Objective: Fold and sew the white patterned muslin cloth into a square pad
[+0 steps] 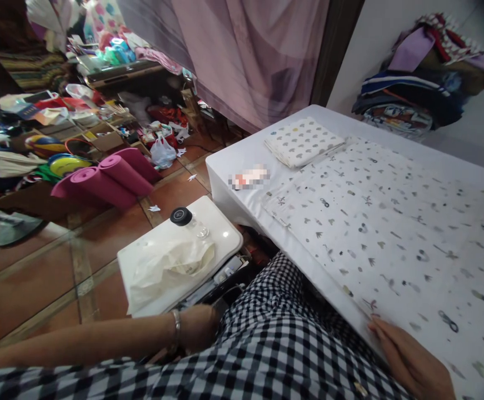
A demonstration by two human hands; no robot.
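1. Two bare hands are showing: the right hand [412, 355] is pinching the near edge of the patterned cloth [370, 222], its fingers pressing together at the tips.
2. The patterned cloth is lying spread over the white-covered bed [237, 150], its printed side facing up.
3. The left hand [198, 328] is hanging beside the checked garment [275, 333], wearing a bracelet [176, 329]; its fingers are facing out of sight, so their state cannot be told.
4. A folded cloth [306, 141] is resting at the patterned cloth's far left corner.
5. A white side table [227, 228] is bearing a black-lidded jar [181, 215] and a cream bag [170, 266].
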